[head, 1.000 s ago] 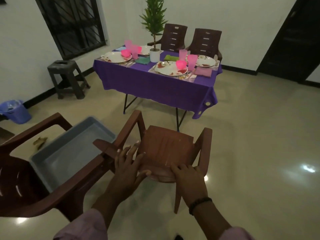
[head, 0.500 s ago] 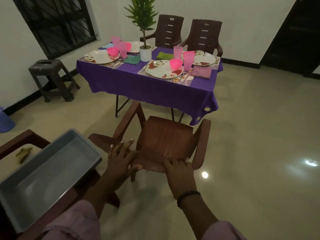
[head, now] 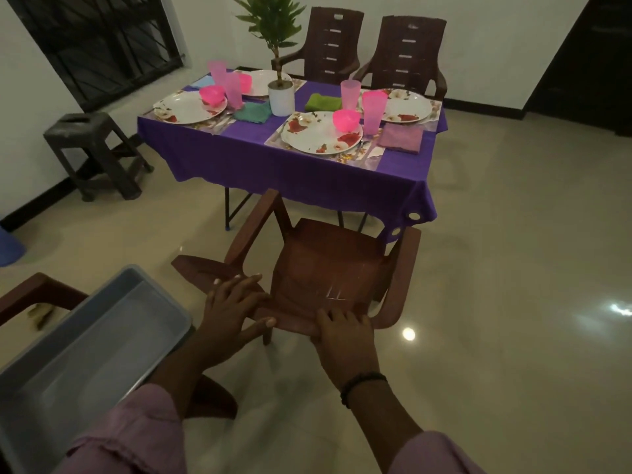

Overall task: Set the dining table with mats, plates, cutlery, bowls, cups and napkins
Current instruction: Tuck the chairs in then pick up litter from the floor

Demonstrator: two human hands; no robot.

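Note:
A table with a purple cloth point(head: 301, 169) stands ahead, laid with floral plates point(head: 321, 133), pink bowls point(head: 346, 118), pink cups point(head: 373, 109), mats and folded napkins point(head: 399, 138). A brown plastic chair point(head: 328, 268) stands between me and the table, its seat facing the table. My left hand point(head: 229, 313) rests on the top of the chair's backrest with fingers spread and thumb under the edge. My right hand point(head: 345, 333) grips the same top edge.
A grey plastic tub point(head: 78, 350) sits on another brown chair point(head: 37, 289) at my left. Two more chairs point(head: 407, 53) stand behind the table. A potted plant point(head: 280, 94) is on the table. A dark stool point(head: 92, 148) stands by the left wall.
The chair and I have moved closer to the table. The tub and the left chair have slid toward the lower left of the view.

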